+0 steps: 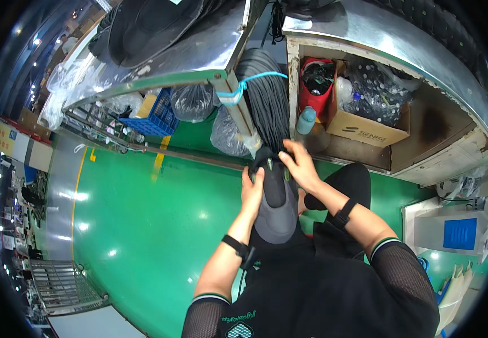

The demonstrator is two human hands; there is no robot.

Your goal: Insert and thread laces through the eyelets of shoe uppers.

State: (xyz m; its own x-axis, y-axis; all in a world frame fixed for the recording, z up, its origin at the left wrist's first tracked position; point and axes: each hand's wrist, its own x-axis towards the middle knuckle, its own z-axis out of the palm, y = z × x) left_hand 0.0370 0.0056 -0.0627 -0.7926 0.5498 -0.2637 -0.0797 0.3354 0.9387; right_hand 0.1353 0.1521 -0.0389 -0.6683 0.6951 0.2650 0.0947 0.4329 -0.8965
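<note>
A dark grey shoe (276,223) with a black upper points its toe toward me, resting over my lap. My left hand (251,194) is closed on the shoe's left side near the opening, thumb on top. At the right of the shoe's far end is my right hand (304,169), its thumb and fingers apart and slightly blurred. The thumb lies close to the shoe's edge; whether it touches is unclear. Just beyond the shoe hangs a thick bundle of dark grey cords (265,90), with a light blue tie (249,84) around the table leg beside it.
Left is a metal-topped table (199,62) with black shoe-like pieces (148,28). Beneath it stand a blue crate (159,115) and filled plastic bags (192,102). On the right, an open cabinet (435,121) holds a cardboard box (362,127), a red container (315,96) and a bluish bottle (306,120).
</note>
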